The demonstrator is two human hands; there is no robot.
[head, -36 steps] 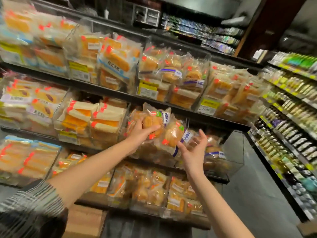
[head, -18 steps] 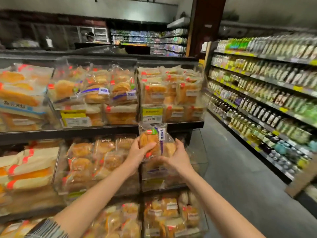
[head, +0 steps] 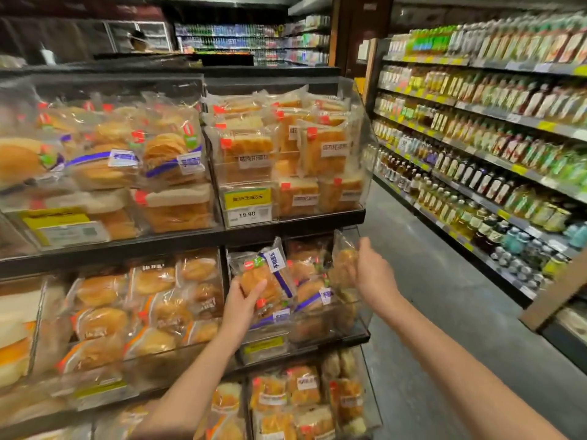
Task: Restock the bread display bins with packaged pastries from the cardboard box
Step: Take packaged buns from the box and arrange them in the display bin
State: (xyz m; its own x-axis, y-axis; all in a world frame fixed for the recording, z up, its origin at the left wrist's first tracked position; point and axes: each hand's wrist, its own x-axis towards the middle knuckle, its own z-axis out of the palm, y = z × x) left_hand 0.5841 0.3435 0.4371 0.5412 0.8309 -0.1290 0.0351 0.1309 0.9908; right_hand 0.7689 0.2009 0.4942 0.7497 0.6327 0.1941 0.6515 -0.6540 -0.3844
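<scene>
My left hand (head: 243, 301) grips a clear-wrapped pastry packet (head: 270, 277) with a blue stripe and white label, holding it tilted at the front of the middle-right clear bin (head: 352, 328). My right hand (head: 371, 274) reaches into the same bin from the right, fingers curled on a second wrapped pastry (head: 344, 265) at the bin's right side. More blue-striped packets (head: 313, 296) lie in this bin behind the one I hold. The cardboard box is out of view.
Clear bins of packaged bread fill the shelves: sliced loaves (head: 286, 154) above with a yellow price tag (head: 247, 206), buns (head: 143, 306) to the left, more pastries (head: 301, 395) below. An aisle floor (head: 444, 296) runs right, lined by bottle shelves (head: 492, 154).
The view swung right and closer to the end bins. My left hand lowered the packet into the middle-right bin. My right hand left that packet and moved right onto another one.
</scene>
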